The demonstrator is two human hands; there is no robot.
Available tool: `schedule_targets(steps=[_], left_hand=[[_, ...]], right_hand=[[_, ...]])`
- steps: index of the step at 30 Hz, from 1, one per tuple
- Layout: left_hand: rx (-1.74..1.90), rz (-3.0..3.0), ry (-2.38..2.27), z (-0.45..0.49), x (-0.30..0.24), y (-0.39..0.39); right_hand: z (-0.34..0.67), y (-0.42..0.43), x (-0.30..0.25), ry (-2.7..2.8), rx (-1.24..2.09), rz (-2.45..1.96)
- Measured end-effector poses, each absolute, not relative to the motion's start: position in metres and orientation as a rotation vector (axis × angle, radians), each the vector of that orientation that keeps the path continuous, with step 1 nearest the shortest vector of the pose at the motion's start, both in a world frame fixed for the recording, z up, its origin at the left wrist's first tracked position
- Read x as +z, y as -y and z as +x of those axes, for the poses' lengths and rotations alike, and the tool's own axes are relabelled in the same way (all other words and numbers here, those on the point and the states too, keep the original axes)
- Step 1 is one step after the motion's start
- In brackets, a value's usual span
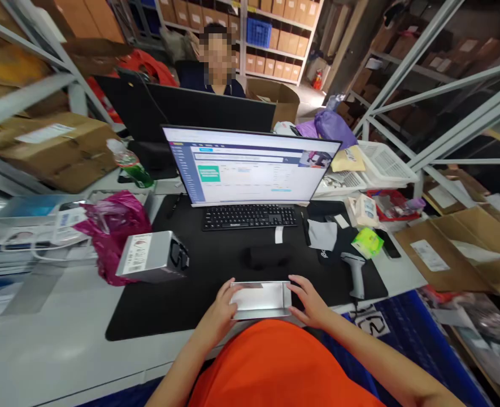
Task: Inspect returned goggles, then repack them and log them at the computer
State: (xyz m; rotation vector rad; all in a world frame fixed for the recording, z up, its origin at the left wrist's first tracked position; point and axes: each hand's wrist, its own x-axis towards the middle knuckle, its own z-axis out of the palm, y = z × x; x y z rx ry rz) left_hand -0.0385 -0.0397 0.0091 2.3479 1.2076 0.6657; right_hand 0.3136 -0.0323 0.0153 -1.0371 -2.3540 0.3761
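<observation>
This looks like a warehouse or stockroom with a computer desk set inside it. Ahead of the left hand [220, 311] and the right hand [311, 302] are a keyboard [250, 217] and a lit monitor [250, 175], as in an office, but a handheld scanner [355, 277] lies near the right hand, out to its right. Far beyond both hands, white shelving [243, 39] carries rows of labelled boxes [292, 41] and a blue crate [259, 32]. Well right of the right hand sits an open carton [465, 227]; well left of the left hand, a labelled carton [59, 157].
</observation>
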Motion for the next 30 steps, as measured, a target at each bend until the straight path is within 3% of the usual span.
schedule_targets(steps=[9, 16, 25, 30], left_hand=[[0.642, 2.670, -1.268, -0.039, 0.004, 0.050], [0.692, 2.697, -1.288, -0.040, -0.004, 0.058], [0.782, 2.649, -1.312, -0.045, -0.021, 0.072], [0.854, 2.573, -1.385, -0.048, -0.015, 0.079]], right_hand=[[0.303, -0.023, 0.025, 1.974, 0.394, -1.373], [0.300, -0.110, 0.023, 1.855, 0.742, -1.743], [0.278, -0.186, 0.027, 1.857, 1.073, -1.780], [0.267, -0.190, 0.048, 1.916, 0.946, -1.714]])
